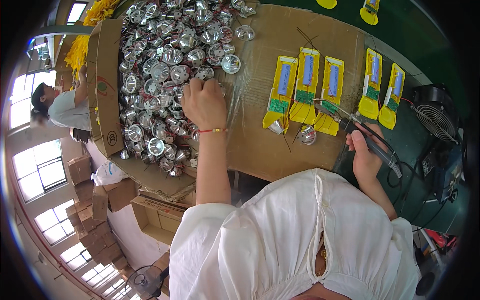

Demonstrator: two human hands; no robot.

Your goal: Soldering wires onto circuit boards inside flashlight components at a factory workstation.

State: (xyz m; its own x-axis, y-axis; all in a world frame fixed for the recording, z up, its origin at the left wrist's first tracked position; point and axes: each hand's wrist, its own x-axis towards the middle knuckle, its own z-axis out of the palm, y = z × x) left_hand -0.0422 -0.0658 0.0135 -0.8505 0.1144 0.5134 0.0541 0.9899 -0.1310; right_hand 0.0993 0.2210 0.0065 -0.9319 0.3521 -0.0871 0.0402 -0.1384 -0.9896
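Note:
My left hand (205, 104) is at the right side of a heap of silver reflector cups (161, 72) with thin red and black wires. Its fingers are curled down among the cups, and the fingertips are hidden. My right hand (367, 152) is closed around the grey handle of a soldering iron (370, 142), with a thin metal feed tube along its tip. The tip is over the green circuit board (329, 106) of a yellow lamp housing (333, 89). Two similar housings, each with a blue battery, lie left of it. A loose reflector cup (307, 135) lies below them.
Two more yellow housings (370, 84) lie to the right on the green tabletop. A coiled metal iron stand (434, 120) and black cables are at the far right. Cardboard (255, 157) lies under the work. At left, a person (70, 107) handles yellow material.

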